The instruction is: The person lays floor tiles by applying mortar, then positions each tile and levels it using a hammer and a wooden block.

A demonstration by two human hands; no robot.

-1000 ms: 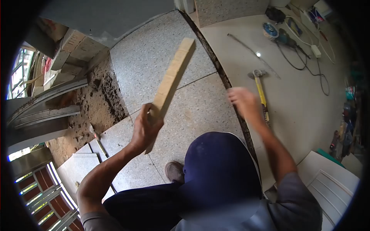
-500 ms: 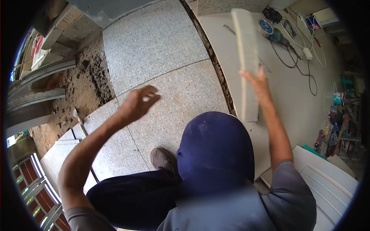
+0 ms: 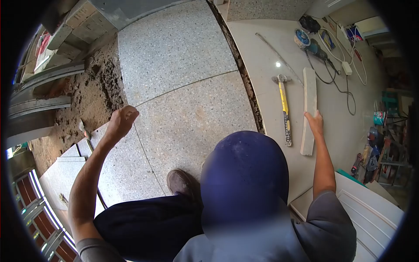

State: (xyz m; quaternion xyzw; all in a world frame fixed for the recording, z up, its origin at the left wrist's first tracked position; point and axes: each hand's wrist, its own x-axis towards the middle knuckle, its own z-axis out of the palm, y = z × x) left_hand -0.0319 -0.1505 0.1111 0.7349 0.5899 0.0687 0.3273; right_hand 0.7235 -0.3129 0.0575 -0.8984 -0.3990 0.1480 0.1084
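My right hand (image 3: pixel 315 122) grips the right edge of a long pale batten (image 3: pixel 309 107), which looks like wood and lies on the light smooth floor. Left of the batten is a hammer (image 3: pixel 284 107) with a metal head and a yellow-and-black handle, apart from my hand. My left hand (image 3: pixel 123 122) hovers near the joint between the speckled terrazzo tiles (image 3: pixel 187 109). Its fingers are loosely curled, with a gap by the thumb and nothing visible in them.
A thin metal rod (image 3: pixel 279 56) lies beyond the hammer. Farther right are an angle grinder (image 3: pixel 312 46) and its cables. A dirt-filled gap (image 3: pixel 240 65) divides the terrazzo from the smooth floor. At left are bare soil (image 3: pixel 98 87), a trowel (image 3: pixel 84 129) and cut tiles (image 3: pixel 72 163).
My right hand has brought the batten right and down onto the floor, uncovering the hammer and the rod. My left hand has moved left and slightly down.
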